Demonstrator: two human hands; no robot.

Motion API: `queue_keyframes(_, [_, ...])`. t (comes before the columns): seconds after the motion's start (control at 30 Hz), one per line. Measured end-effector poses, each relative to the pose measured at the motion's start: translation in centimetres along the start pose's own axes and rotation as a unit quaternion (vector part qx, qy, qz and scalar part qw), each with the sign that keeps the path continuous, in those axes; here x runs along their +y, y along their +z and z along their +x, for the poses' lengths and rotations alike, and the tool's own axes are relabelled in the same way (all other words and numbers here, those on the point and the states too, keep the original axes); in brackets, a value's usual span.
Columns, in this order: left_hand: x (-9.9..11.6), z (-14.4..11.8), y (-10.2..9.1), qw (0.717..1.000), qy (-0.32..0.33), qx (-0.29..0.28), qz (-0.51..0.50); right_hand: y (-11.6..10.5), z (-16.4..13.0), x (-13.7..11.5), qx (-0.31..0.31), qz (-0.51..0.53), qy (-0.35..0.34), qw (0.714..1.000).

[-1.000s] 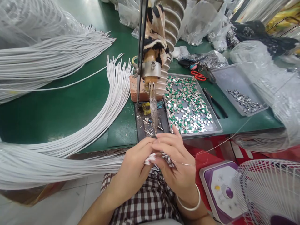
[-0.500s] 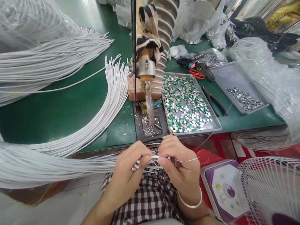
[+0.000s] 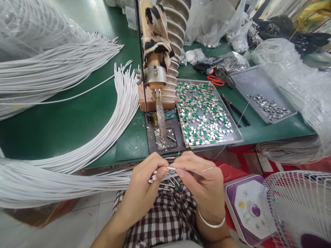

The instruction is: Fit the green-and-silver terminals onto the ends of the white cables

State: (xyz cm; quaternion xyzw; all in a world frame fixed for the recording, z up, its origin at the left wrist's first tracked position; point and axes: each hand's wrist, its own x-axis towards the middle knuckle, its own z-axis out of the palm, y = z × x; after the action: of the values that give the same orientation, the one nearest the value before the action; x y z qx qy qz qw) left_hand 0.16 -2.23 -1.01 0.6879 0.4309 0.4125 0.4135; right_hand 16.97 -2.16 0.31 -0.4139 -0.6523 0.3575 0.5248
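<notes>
Fingertips of both hands meet just in front of the desk edge, over my checked lap. My left hand [image 3: 144,182] has its grip clamped on a small bunch of white wire ends [image 3: 152,178], with one wire end pinched forward between thumb and forefinger. My right hand [image 3: 204,182] has its grip closed on that same tip and on a thin bare strand [image 3: 204,170] that runs out to the right; whether a small part sits between those fingers I cannot tell.

Taking the soldering iron [image 3: 159,113] as the landmark: it hangs tip-down just beyond my hands, over a dark plate speckled with solder bits. Right of the iron lies a metal tray [image 3: 239,139] filled with small green and silver chips [image 3: 204,113]. Further right of it, past black pliers [image 3: 234,110], stands a second grey tray [image 3: 243,77] with only a small heap of silver pieces [image 3: 269,107] in its right half. Left of the iron, a curved sheaf of white wires [image 3: 111,120] sweeps over the green desk [image 3: 64,120] toward my left hand.
</notes>
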Motion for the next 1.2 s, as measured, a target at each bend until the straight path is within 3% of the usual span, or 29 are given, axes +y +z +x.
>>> queue_keyframes(0.17, [0.0, 0.1, 0.2, 1.0, -0.014, -0.015, -0.014, -0.1, -0.1, -0.1, 0.012, -0.054, -0.028, 0.998])
queue_keyframes(0.43, [0.0, 0.6, 0.2, 0.999, -0.01, -0.029, -0.028, -0.1, 0.0, 0.1, 0.036, -0.056, -0.025, 0.997])
queue_keyframes(0.73, [0.0, 0.7, 0.0, 0.999, -0.018, -0.038, -0.012, -0.6, 0.1, -0.1, 0.012, -0.09, -0.023, 0.996])
queue_keyframes(0.9, [-0.3, 0.8, 0.0, 0.999, 0.012, -0.032, -0.007, -0.8, 0.4, -0.4, 0.004, -0.1, 0.014, 0.995])
queue_keyframes(1.03, [-0.6, 0.6, -0.1, 0.998, 0.048, -0.034, -0.028, -1.4, 0.6, -0.7, -0.047, -0.047, 0.061, 0.996])
queue_keyframes(1.13, [-0.8, 0.4, -0.1, 0.996, 0.029, -0.084, -0.016, -2.5, 1.0, 0.3, 0.031, -0.122, 0.046, 0.991])
queue_keyframes(1.2, [-1.0, 0.3, 0.1, 0.989, 0.008, -0.15, -0.002, -3.5, 1.7, 1.5, 0.13, -0.277, 0.037, 0.951])
